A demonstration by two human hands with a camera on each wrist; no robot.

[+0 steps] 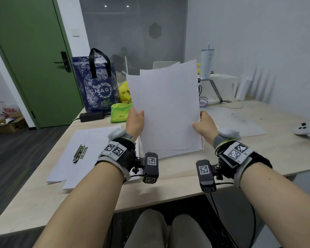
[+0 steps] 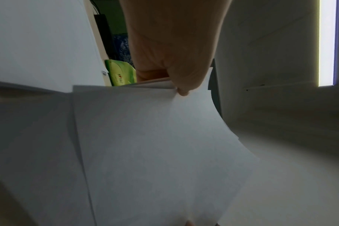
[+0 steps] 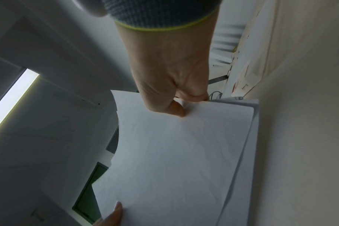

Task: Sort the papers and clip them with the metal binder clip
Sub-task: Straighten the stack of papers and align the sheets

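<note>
I sit in a small office: a pale wood counter [image 1: 186, 179], a green door [image 1: 30, 56], a frosted glass partition [image 1: 132, 33], a laptop stand [image 1: 215, 88].

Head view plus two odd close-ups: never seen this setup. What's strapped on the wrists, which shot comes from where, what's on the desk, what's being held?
No robot here: a person at a desk wears three cameras. The wide picture comes from one on the head, looking down at both arms. The black boxes with square markers at the wrists are the other two cameras; each looks along its hand, giving the two close-ups.

The left hand and right hand each pinch a side edge of a stack of white papers, held upright with its bottom edge at the desk. The sheets are not yet flush; the top edges are staggered.

To the left more white sheets lie flat, with the metal binder clip resting on them, untouched. Further back: a blue tote bag, a green packet, a black power adapter. On the right lies a white game controller.
</note>
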